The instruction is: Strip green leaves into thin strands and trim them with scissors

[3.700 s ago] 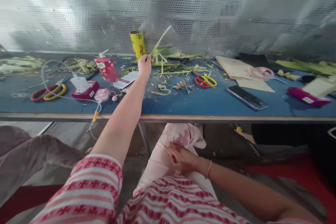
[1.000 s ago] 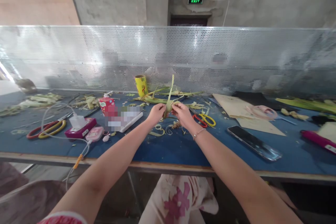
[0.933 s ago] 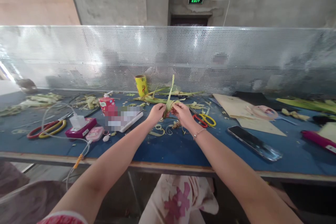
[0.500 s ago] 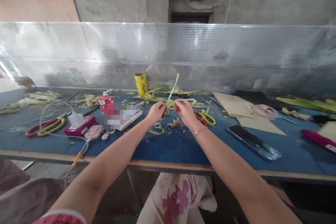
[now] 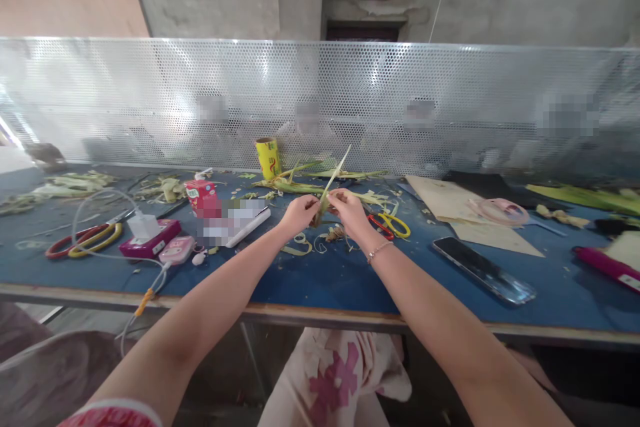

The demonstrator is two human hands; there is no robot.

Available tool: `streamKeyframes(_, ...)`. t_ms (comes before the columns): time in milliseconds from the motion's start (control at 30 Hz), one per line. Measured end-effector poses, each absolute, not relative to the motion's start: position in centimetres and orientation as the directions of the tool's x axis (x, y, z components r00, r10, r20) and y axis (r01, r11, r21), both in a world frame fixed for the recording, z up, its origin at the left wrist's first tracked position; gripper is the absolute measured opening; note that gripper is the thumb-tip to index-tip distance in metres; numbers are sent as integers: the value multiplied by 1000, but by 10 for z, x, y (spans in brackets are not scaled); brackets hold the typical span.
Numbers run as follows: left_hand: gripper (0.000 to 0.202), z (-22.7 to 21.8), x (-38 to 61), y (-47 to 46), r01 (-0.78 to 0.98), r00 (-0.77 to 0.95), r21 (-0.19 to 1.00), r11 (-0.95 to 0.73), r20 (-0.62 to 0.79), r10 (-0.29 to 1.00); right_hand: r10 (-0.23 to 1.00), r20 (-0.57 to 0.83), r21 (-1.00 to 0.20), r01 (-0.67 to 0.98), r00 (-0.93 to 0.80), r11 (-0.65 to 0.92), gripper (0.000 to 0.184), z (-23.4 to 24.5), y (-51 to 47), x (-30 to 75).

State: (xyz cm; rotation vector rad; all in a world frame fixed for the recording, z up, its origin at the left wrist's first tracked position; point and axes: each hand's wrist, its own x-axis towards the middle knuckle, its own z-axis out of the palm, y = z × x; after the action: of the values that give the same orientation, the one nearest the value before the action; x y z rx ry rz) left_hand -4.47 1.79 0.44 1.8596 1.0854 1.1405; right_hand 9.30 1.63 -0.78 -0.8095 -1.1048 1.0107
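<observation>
My left hand (image 5: 300, 213) and my right hand (image 5: 349, 209) meet over the middle of the blue table (image 5: 320, 283), fingers closed. Between them is a pale green husk strip (image 5: 337, 170), its pointed end rising up and to the right. Both hands pinch it low down; the fingertips partly hide the lower part, which looks bunched and brownish. Curled husk scraps (image 5: 300, 245) lie just below the hands. Scissors with red and yellow handles (image 5: 394, 225) rest beside my right wrist. Longer green husk leaves (image 5: 285, 185) lie behind the hands.
A yellow cardboard tube (image 5: 269, 158) stands near the perforated metal screen (image 5: 200, 73). Left are a red carton (image 5: 199, 197), a purple power strip (image 5: 169, 235) with cables, and more scissors (image 5: 103, 240). Right lie a phone (image 5: 483, 270), brown paper (image 5: 445, 197) and a tape roll (image 5: 503, 211).
The husk strip's upright end has tilted further to the right. My hands have turned slightly and drawn closer around its base, and the loose folded part between them no longer shows.
</observation>
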Motion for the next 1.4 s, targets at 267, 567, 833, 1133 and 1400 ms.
streamKeyframes(267,10,7,-42,15,185,282,919,-349,290,915,903,413,-887,-169,122,429,25,-15,24,91)
streamKeyframes(567,12,9,-42,15,123,209,948,-292,263,942,881,470,-880,-38,55,473,18,-16,22,92)
streamKeyframes(833,13,10,-41,15,-70,219,989,-130,142,965,846,532,-841,117,4,528,12,-9,10,93)
streamKeyframes(1133,11,13,-40,12,-168,284,985,-43,90,955,895,434,-901,78,101,428,28,-17,26,95)
streamKeyframes(1400,17,13,-40,9,-214,402,973,87,7,916,895,434,-901,24,105,434,25,-19,28,97)
